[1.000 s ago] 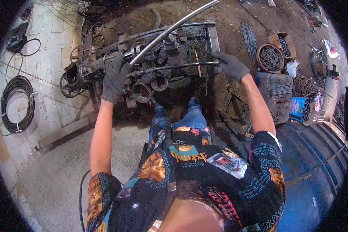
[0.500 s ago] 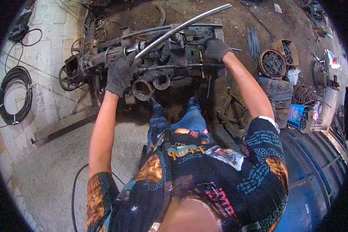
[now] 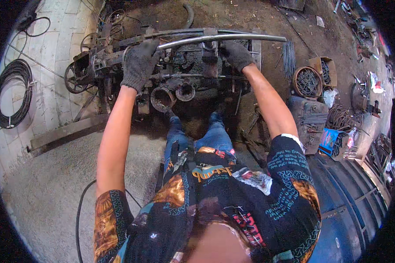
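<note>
head view: two gloved hands, left hand (image 3: 139, 63) fingers wrapped around one metal tube (image 3: 219, 38), right hand (image 3: 237, 55) unclear.

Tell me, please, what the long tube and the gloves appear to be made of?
Long tube: probably bare metal, grey with a bright sheen along its length. Gloves, left hand and right hand: seemingly knitted fabric, dark grey, matte, with a ribbed cuff.

Single head-worn fisheye view, looking steeply down from close above, facing forward over a grimy machine (image 3: 175, 70).
</note>
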`<move>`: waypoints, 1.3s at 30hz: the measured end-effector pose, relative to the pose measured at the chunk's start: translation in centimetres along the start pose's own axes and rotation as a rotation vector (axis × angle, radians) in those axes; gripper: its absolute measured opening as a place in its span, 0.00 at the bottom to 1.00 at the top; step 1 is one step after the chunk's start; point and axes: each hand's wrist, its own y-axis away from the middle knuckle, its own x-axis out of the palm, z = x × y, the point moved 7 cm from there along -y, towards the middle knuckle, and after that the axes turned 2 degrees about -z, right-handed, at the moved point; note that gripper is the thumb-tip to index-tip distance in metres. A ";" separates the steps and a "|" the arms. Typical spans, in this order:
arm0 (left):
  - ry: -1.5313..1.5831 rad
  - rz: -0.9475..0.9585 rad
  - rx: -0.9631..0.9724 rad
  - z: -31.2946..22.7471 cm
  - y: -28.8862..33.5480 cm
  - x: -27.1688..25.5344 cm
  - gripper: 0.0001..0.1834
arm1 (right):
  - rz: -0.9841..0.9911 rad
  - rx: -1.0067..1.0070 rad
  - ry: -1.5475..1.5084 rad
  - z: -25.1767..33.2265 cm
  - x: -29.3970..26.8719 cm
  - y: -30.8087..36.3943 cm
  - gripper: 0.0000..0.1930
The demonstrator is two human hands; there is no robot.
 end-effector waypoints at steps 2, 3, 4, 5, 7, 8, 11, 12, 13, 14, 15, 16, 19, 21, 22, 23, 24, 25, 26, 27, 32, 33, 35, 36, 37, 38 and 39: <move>0.004 0.017 -0.009 0.1 0.1 0.3 0.19 | 0.057 0.038 0.030 -0.2 -0.1 0.4 0.19; 0.005 0.035 -0.014 0.1 0.2 0.4 0.19 | 0.109 0.077 0.057 -0.4 0.0 0.8 0.21; 0.006 0.034 -0.017 0.2 0.3 0.5 0.19 | 0.111 0.076 0.059 -0.2 -0.2 1.1 0.21; -0.002 0.021 -0.015 0.2 0.4 0.6 0.19 | 0.116 0.097 0.077 -0.5 -0.4 1.5 0.19; -0.010 0.006 -0.014 0.5 0.5 0.8 0.19 | 0.122 0.116 0.096 -1.4 -0.4 1.7 0.17; 0.049 -0.012 0.000 0.4 0.3 0.9 0.18 | 0.116 0.090 0.131 -2.7 0.3 1.8 0.17; 0.071 -0.008 -0.004 0.6 0.3 1.0 0.18 | 0.074 0.028 0.139 -2.6 0.9 1.3 0.17; 0.043 0.012 -0.016 0.7 0.2 1.0 0.17 | 0.035 0.000 0.117 -2.1 0.8 1.1 0.17; 0.041 0.012 -0.017 0.6 0.3 0.9 0.17 | 0.035 -0.001 0.116 -1.9 0.9 0.9 0.17; 0.074 0.026 -0.015 0.2 0.1 0.4 0.17 | 0.048 0.006 0.121 -1.8 1.1 0.7 0.17; 0.107 0.040 -0.012 -0.1 0.0 0.2 0.16 | 0.061 0.013 0.126 -1.7 1.2 0.6 0.17; 0.109 0.039 -0.010 0.0 -0.1 0.4 0.16 | 0.060 0.015 0.127 -1.6 1.0 0.6 0.17; 0.085 0.004 0.024 0.2 0.1 0.4 0.17 | 0.091 0.040 0.132 -0.4 0.4 0.4 0.18; 0.041 0.130 -0.060 0.4 0.0 1.1 0.18 | 0.017 0.027 0.133 -0.1 -0.5 0.7 0.18; 0.045 0.126 -0.057 0.6 0.0 1.2 0.18 | 0.015 0.029 0.138 0.1 -0.6 0.9 0.18; 0.087 0.050 -0.017 0.5 0.1 0.7 0.19 | -0.128 -0.046 0.172 0.8 -1.5 1.2 0.19; 0.129 -0.027 0.023 0.5 0.2 0.2 0.20 | -0.272 -0.122 0.207 1.5 -2.5 1.6 0.20; 0.132 -0.033 0.026 0.5 0.3 0.3 0.20 | -0.274 -0.121 0.213 1.4 -3.0 2.0 0.20; 0.122 -0.009 0.003 0.6 0.3 0.5 0.20 | -0.258 -0.052 0.245 0.8 -3.5 2.4 0.20; 0.109 0.017 -0.022 0.8 0.6 0.6 0.21 | -0.240 0.015 0.272 1.2 -4.1 2.7 0.20; 0.189 -0.237 -0.028 4.7 2.6 -0.1 0.19 | -0.282 -0.026 0.098 10.4 -11.7 6.0 0.17; 0.227 -0.317 -0.077 5.9 3.0 -0.5 0.17 | -0.289 -0.014 0.110 11.4 -13.7 5.2 0.17; 0.266 -0.298 -0.066 8.4 3.7 -0.6 0.17 | -0.506 -0.191 0.290 13.6 -17.9 3.5 0.16; 0.184 -0.244 -0.083 10.7 4.8 0.8 0.19 | -0.515 -0.182 0.306 12.0 -18.1 3.0 0.16; 0.098 -0.189 -0.100 12.9 5.8 2.3 0.20 | -0.351 0.019 0.331 7.8 -17.1 2.1 0.18; 0.106 -0.198 -0.089 14.4 6.9 3.6 0.20 | -0.183 0.218 0.349 5.1 -16.1 1.9 0.22; 0.083 -0.216 -0.220 16.6 8.6 4.9 0.22 | -0.188 0.225 0.359 5.6 -16.3 2.0 0.22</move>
